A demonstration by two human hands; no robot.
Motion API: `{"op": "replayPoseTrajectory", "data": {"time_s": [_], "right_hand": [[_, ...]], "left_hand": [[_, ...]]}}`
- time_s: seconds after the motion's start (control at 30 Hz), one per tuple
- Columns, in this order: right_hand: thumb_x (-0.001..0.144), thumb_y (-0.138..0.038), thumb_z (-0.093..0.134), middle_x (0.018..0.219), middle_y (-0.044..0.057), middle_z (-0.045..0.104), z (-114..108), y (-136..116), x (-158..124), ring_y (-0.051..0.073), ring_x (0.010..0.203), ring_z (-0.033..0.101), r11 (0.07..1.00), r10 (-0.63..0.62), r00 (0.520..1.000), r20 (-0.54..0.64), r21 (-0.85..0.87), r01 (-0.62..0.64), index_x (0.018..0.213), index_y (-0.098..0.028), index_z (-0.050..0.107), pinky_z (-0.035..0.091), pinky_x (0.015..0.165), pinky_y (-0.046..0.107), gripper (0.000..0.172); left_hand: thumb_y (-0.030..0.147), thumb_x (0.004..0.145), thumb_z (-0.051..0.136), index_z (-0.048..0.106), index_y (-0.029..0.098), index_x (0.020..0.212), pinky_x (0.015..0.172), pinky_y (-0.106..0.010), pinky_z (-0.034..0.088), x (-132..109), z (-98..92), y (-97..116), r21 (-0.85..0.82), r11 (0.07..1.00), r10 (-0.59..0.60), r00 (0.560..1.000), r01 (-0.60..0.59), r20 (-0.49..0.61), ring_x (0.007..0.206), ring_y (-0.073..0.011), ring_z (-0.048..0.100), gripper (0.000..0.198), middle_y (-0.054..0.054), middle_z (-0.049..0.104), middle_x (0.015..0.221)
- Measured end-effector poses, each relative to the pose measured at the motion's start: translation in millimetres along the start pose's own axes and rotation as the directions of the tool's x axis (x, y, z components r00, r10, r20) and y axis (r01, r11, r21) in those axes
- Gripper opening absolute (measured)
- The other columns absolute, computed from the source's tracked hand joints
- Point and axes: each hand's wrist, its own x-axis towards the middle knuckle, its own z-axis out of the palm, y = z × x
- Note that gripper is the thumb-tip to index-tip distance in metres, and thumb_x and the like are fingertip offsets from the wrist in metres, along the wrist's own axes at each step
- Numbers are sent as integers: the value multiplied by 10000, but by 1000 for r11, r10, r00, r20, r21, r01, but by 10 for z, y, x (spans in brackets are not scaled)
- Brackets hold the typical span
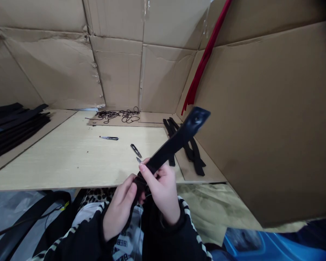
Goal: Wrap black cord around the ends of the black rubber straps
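Note:
A flat black strap (176, 143) is in both my hands in front of the table's front edge. Its wide end, with a small hole or dent, points up and to the right. My right hand (164, 190) is closed on the strap's middle, thumb on top. Lower down, my left hand (121, 206) is closed around the strap's folded lower part, which my fingers partly hide. A pale thin thread (140, 224) hangs below the hands. Just beyond my right thumb shows a small pointed metal tip (138, 159); whether it lies on the table or is held, I cannot tell.
Thread snips (136, 150) and a second pair of snips (110, 138) lie on the table (57, 159). Tangled dark cord (129, 115) is at the back. Black straps (197, 159) lie right; stacked black strips (16, 127) left. A red strip (206, 54) hangs by cardboard walls (260, 90).

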Motion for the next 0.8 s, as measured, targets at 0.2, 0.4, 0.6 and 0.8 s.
{"op": "replayPoseTrajectory", "data": {"time_s": [0.2,0.4,0.6,0.8], "right_hand": [[653,-294,733,538,-19,518,-77,-132,-54,63,463,439,996,-77,931,357,-14,87,653,-128,608,349,412,172,208],[773,-414,631,448,-50,455,-76,-40,-4,77,328,441,991,-44,998,37,-129,48,669,-160,513,282,313,177,299],[705,-294,707,475,-71,394,-97,-102,-52,33,380,356,973,-73,967,246,-194,123,914,-146,660,284,372,153,261],[742,-340,651,507,-59,397,-110,-97,-23,33,416,317,993,-111,976,187,-22,118,793,-140,612,253,371,151,210]], "left_hand": [[695,801,285,426,189,404,314,-208,159,33,-44,13,63,891,-403,719,450,566,213,-67,260,658,35,320,253],[716,778,370,614,151,738,545,-240,465,69,51,37,53,994,-100,976,92,193,542,-137,569,616,-27,616,591],[694,815,276,473,193,435,409,-235,369,90,-21,-78,-62,961,-222,886,269,406,313,-105,414,658,7,423,308],[763,754,231,515,163,460,330,-219,227,121,37,-41,-110,868,-278,658,484,700,210,-80,326,725,4,392,267]]}}
